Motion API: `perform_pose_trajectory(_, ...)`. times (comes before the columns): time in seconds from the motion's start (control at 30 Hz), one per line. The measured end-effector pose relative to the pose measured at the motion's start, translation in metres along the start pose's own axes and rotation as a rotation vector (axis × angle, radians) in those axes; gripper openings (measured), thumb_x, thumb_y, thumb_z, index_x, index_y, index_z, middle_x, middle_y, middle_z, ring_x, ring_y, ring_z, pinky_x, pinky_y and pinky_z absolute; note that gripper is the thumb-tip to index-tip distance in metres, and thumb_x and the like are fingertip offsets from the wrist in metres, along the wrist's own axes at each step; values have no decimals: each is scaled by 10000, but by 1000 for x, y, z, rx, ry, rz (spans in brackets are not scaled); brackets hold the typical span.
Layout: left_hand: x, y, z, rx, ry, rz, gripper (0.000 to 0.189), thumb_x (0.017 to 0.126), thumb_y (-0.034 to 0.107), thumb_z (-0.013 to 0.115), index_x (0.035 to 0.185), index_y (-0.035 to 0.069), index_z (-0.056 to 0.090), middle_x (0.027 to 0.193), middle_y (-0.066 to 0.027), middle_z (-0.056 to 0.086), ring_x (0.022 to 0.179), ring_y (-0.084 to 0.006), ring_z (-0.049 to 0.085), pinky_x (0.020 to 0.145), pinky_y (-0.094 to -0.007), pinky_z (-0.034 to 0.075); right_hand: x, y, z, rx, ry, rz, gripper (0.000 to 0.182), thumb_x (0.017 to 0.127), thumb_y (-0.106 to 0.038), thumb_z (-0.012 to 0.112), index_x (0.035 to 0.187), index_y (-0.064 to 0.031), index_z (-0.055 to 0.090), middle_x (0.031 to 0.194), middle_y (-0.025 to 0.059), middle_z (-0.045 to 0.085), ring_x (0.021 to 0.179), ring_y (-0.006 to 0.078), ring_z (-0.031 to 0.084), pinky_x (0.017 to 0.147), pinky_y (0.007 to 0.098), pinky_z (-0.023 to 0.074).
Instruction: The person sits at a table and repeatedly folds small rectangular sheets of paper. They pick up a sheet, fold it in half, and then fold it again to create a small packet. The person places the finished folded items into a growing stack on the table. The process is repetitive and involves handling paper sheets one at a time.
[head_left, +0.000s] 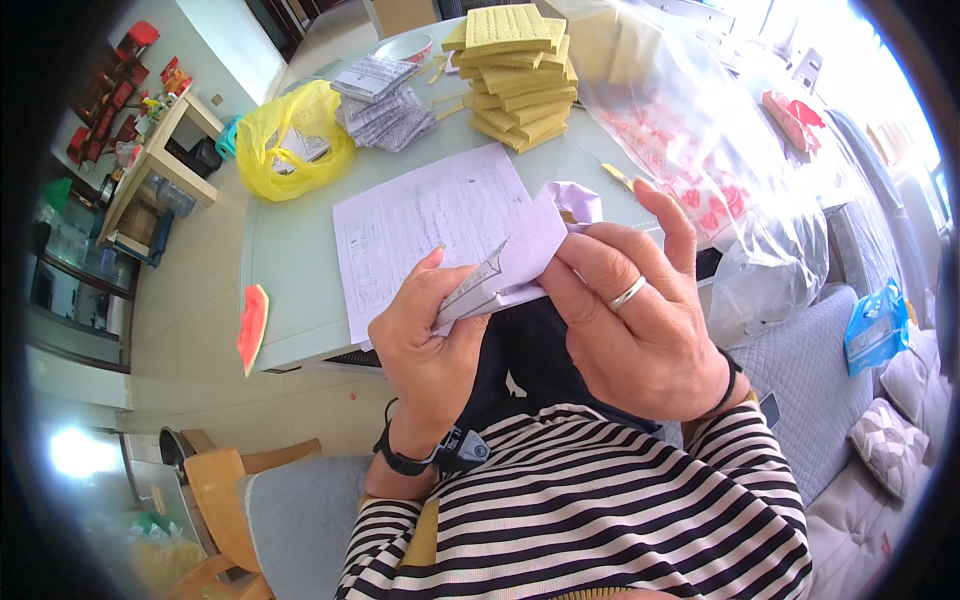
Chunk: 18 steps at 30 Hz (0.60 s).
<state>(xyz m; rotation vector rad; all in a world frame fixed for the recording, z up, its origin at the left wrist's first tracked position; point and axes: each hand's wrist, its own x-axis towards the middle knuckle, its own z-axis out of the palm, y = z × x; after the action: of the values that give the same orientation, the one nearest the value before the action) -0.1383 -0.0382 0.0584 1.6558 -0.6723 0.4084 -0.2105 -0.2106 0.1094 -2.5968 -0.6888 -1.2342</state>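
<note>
A folded packet of printed paper (517, 259) is held in the air above my lap, just off the table's near edge. My left hand (431, 330) pinches its lower left end between thumb and fingers. At the upper right end, my right hand (637, 322) has its fingers on the loose paper flap, which stands up in a curl. A bit of yellowish material shows inside that opening; the rest of the contents is hidden. Flat on the table beyond lie printed sheets (427, 210), partly covered by my hands and the packet.
On the glass-topped table (292, 255) stand a tall stack of yellow embossed paper (517, 82), wrapped paper packets (382, 105), a yellow plastic bag (296, 142) and a bowl (405, 49). A watermelon slice (253, 328) sits at the left edge. Clear plastic sheeting (690, 142) covers the right side.
</note>
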Motion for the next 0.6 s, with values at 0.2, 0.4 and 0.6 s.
perform_pose_trajectory(0.2, 3, -3, -3, 126, -33, 181, 253, 711, -70, 715, 947, 18, 693, 818, -91, 702, 737, -241, 678, 1016, -487, 460, 3, 7, -6, 339, -182, 136, 308, 755, -36, 722, 1055, -14, 657, 1060, 127, 643, 1036, 357, 606, 1110, 554, 312)
perform_pose_trajectory(0.4, 0, -6, -4, 84, -82, 152, 252, 724, -71, 717, 959, 17, 692, 827, -101, 702, 748, -254, 680, 1012, -486, 460, 8, 9, -8, 480, -199, 101, 246, 773, -68, 736, 1007, -36, 669, 1085, 142, 659, 1059, 371, 607, 1115, 556, 285)
perform_pose_trajectory(0.6, -3, 2, -1, -81, -131, -25, 176, 766, -32, 748, 930, 6, 695, 735, -70, 677, 642, -186, 625, 1012, -429, 468, 7, 21, -25, 461, -138, 88, 285, 766, -67, 737, 1044, -34, 685, 1079, 110, 668, 1040, 293, 622, 1086, 546, 328)
